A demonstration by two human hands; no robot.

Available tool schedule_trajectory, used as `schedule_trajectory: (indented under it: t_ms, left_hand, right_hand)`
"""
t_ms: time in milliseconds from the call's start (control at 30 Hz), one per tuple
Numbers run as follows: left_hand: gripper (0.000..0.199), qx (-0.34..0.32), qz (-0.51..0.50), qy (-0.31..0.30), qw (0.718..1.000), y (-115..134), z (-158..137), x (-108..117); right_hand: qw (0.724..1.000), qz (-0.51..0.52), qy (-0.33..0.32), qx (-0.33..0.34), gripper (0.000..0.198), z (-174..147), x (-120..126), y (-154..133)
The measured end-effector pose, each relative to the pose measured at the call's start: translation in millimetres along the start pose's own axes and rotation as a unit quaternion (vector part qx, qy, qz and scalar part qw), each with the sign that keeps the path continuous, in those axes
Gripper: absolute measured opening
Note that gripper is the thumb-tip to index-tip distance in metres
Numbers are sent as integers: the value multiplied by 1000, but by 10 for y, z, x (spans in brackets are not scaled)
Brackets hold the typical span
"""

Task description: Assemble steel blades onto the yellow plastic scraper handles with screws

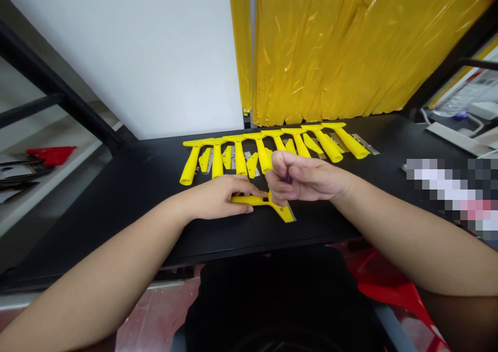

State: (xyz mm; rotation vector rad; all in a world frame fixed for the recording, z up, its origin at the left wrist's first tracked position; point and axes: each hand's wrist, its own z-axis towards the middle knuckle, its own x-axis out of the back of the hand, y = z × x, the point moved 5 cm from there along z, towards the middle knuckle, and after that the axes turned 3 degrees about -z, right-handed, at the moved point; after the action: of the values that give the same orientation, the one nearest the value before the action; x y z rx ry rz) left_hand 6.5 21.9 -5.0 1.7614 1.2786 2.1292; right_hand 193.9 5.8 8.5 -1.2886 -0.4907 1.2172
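Note:
A yellow scraper (281, 212) with a metal blade along its head lies on the black table, its handle pointing left. My left hand (221, 196) is closed round the handle. Above the scraper's head is my right hand (299, 178), with its fingers curled in; what they hold, if anything, is hidden. A small screw shows in the scraper's head. Behind my hands stands a row of several yellow scraper handles (189, 167), with small yellow plates (226, 157), metal blades (365, 143) and tiny screws lying between them.
The black table (128, 186) ends in a front edge close to my lap. A white panel (155, 56) and yellow plastic sheeting (330, 51) rise behind it. Black metal posts stand at both sides. A red item (50, 155) sits on the left shelf.

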Motion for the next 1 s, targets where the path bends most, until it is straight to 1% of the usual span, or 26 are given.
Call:
schedule_trajectory:
  t_ms: [33,100,167,200,267,400,433,533,633,700,800,867,933,1000]
  left_hand:
    - [39,-1,0,0,1000,3,0,1]
    - [38,-1,0,1,1000,1,0,2]
    - [38,-2,1,0,1000,-9,-1,-2]
    - [38,-5,2,1,1000,-15,-1,-4]
    - [39,-9,2,3,1000,-26,-2,-6]
    - [40,-6,-1,4,1000,-31,-4,-6]
    - [40,-3,-1,2,1000,-28,-4,-6]
    - [40,5,-3,0,1000,-15,-2,-3]
    - [38,-2,-13,6,1000,-1,0,3]
    - [38,-6,-14,9,1000,-1,1,4]
    - [38,-4,-11,9,1000,-11,4,2]
    - [37,-5,-11,7,1000,-11,5,1]
    - [38,-3,-8,6,1000,-9,6,2]
    - [37,2,-2,3,1000,-11,6,0]
  right_hand:
    - [1000,-4,-2,7,27,2,4,-4]
    - [1000,-18,-14,22,37,9,11,-3]
    - [999,-23,-34,21,48,15,7,20]
    - [999,-19,-43,15,49,16,-1,31]
    - [999,-4,-44,1,44,14,-13,41]
    - [1000,15,4,-10,27,5,-5,7]
    - [1000,12,9,-5,28,5,-3,-5]
    - [1000,-16,2,18,42,13,1,-18]
    - [999,-21,-24,6,47,17,-18,20]
    - [1000,-10,-26,-4,45,13,-30,29]
    - [1000,2,9,-6,33,2,-16,8]
    - [1000,1,23,-1,29,-1,-2,-8]
    - [1000,-11,12,12,31,4,-1,-18]
    - [999,-17,-18,22,39,11,-18,-13]
